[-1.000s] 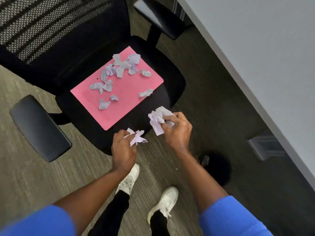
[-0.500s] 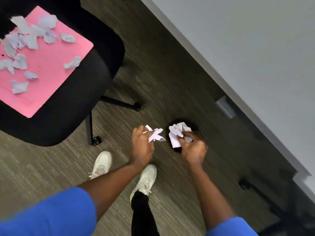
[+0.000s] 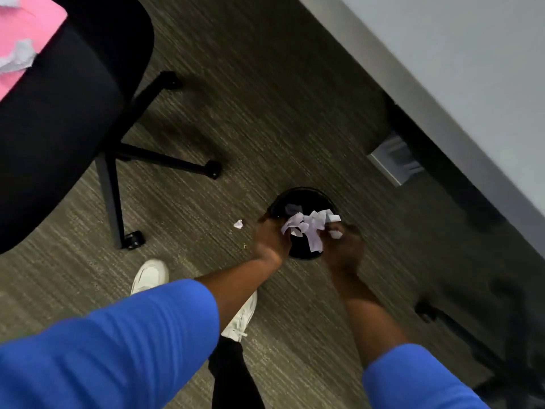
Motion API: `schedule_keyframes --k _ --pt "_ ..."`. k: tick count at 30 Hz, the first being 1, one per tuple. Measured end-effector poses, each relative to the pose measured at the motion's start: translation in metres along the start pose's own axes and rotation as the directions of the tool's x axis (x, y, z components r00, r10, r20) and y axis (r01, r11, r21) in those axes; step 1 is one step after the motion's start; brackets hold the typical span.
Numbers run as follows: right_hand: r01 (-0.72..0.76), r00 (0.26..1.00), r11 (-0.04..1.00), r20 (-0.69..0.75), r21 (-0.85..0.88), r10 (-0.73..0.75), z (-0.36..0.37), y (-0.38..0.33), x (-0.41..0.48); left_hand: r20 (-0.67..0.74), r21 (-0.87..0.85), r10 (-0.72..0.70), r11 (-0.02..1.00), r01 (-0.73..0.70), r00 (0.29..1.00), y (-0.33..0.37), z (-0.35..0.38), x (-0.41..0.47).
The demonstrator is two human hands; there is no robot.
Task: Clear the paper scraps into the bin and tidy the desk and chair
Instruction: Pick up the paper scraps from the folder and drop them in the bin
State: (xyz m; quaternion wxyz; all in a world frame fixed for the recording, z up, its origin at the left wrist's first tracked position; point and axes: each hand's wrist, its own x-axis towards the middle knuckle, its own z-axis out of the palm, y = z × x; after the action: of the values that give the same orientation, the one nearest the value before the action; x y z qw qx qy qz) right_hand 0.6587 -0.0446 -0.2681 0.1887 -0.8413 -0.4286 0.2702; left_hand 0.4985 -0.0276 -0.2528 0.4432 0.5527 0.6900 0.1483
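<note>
So, both hands are held right over the small black bin (image 3: 298,199), which sits on the carpet (image 3: 265,98) just past the fingertips. The left hand (image 3: 272,239) is curled around the near-left side of a bunch of pale paper scraps (image 3: 309,227), and the right hand (image 3: 343,246) is closed on the right side of that same bunch, with one little white bit seen poking out by its knuckles. The scraps are bunched between the two hands, directly above the bin's dark opening; whether any have been let go is hard to say, since it's all a bit blurred. One stray scrap (image 3: 238,224) is spotted on the carpet just left of the left hand, apart from the bin. Further off to the left and beyond the hands, the black office chair (image 3: 73,98) is seen, its wheeled legs splayed on the floor, and a pink folder (image 3: 26,28) is lying on the seat with at least one more crumpled piece (image 3: 17,56) on top of it. To the right of the hands, the grey desk (image 3: 457,69) edge is running diagonally across. Blue sleeves (image 3: 118,349) are pushed up on both forearms, and white sneakers (image 3: 150,274) are planted on the carpet behind the left wrist.
</note>
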Motion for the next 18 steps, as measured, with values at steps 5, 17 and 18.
schedule_keyframes --k 5,17,18 --pt "-0.049 0.992 0.994 0.113 -0.1 0.06 0.019 0.02 0.023 0.081 -0.021 -0.09 0.996 0.091 0.993 -0.016 0.033 0.024" --pt "-0.068 0.988 0.992 0.129 -0.111 0.082 0.031 0.02 0.013 0.28 0.05 0.002 0.999 -0.017 0.96 -0.038 0.035 0.033" --pt "-0.073 0.989 0.993 0.123 -0.098 0.085 0.03 0.017 0.006 0.256 0.04 -0.01 0.999 0.0 0.967 -0.039 0.033 0.03"
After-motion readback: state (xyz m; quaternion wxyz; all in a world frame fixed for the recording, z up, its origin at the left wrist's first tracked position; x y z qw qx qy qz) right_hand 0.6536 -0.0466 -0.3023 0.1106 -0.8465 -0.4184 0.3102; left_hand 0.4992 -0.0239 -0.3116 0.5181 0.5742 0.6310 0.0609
